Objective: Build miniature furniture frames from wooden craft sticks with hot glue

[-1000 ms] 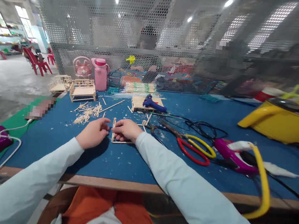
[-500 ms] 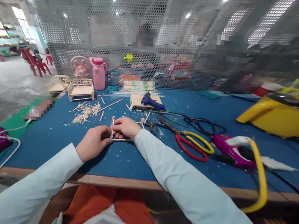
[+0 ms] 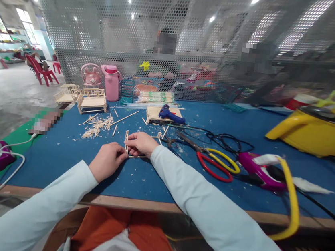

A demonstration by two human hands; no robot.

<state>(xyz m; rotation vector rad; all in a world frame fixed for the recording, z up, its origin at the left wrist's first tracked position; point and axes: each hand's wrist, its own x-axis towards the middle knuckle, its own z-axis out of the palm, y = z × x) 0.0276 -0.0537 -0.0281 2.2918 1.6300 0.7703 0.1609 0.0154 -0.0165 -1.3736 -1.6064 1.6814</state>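
A small frame of thin wooden sticks (image 3: 136, 156) lies on the blue table, partly covered by my hands. My right hand (image 3: 139, 143) is closed with its fingertips on an upright piece of that stick frame. Low at the same corner, my left hand (image 3: 109, 160) pinches the frame between thumb and fingers. The far end of the frame shows beyond my right wrist. Behind my hands are loose stick offcuts (image 3: 99, 128). A blue glue gun (image 3: 171, 115) rests on a flat wooden stick piece (image 3: 153, 115).
Scissors (image 3: 216, 163) with red and yellow handles lie right of my forearm, near a purple power strip (image 3: 260, 172) and black cables. A yellow pot (image 3: 321, 131) stands far right. Little stick beds (image 3: 93, 100) and a pink bottle (image 3: 111, 83) stand back left, before a perforated metal screen (image 3: 121, 27).
My left hand has shifted slightly right, its fingers closer together at the frame's corner. My right hand keeps its grip on the upright piece. The view has moved a little.
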